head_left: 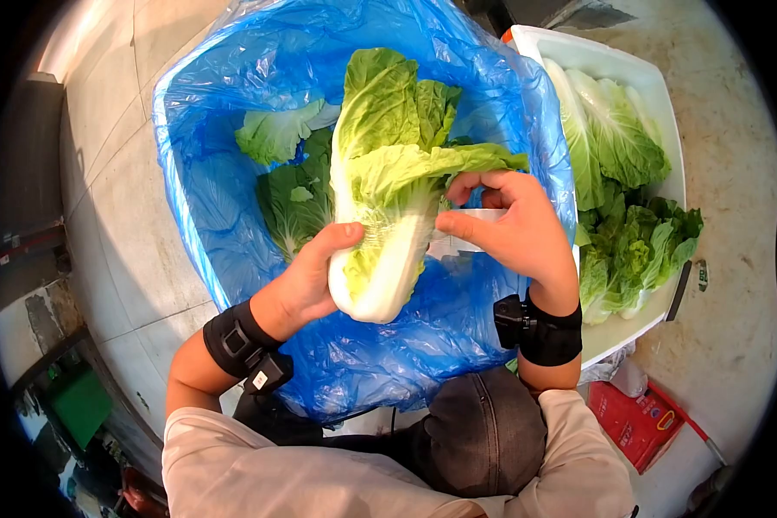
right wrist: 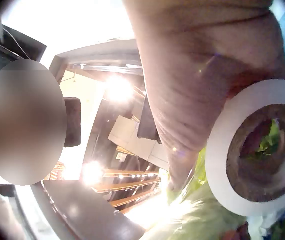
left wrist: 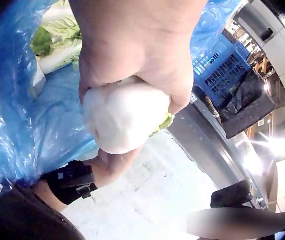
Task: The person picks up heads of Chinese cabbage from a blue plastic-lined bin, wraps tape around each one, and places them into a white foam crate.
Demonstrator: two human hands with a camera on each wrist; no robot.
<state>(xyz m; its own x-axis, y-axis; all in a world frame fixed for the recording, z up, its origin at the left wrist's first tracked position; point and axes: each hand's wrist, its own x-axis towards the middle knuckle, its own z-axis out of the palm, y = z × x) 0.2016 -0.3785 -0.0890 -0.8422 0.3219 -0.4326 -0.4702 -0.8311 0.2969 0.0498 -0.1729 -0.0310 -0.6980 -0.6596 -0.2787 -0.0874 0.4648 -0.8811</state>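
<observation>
A napa cabbage (head_left: 380, 250) with a thick white base and yellow-green leaves is held at a slant above a blue-lined bin (head_left: 186, 155). My left hand (head_left: 311, 263) grips its lower left side, thumb on the front; the left wrist view shows the white base (left wrist: 127, 115) in that grip. At the cabbage's right side, my right hand (head_left: 518, 224) holds a roll of tape (right wrist: 222, 145), white-sided with a brown core. Shiny clear tape shows across the cabbage's middle. One outer leaf (head_left: 440, 160) sticks out to the right over the right hand's fingers.
Loose green leaves (head_left: 272, 134) and more cabbage (head_left: 293, 198) lie in the bin. A white foam box (head_left: 678, 164) of cabbages (head_left: 617, 129) stands close on the right. A red bag (head_left: 634, 423) is on the floor at lower right. A blue crate (left wrist: 222, 70) shows in the left wrist view.
</observation>
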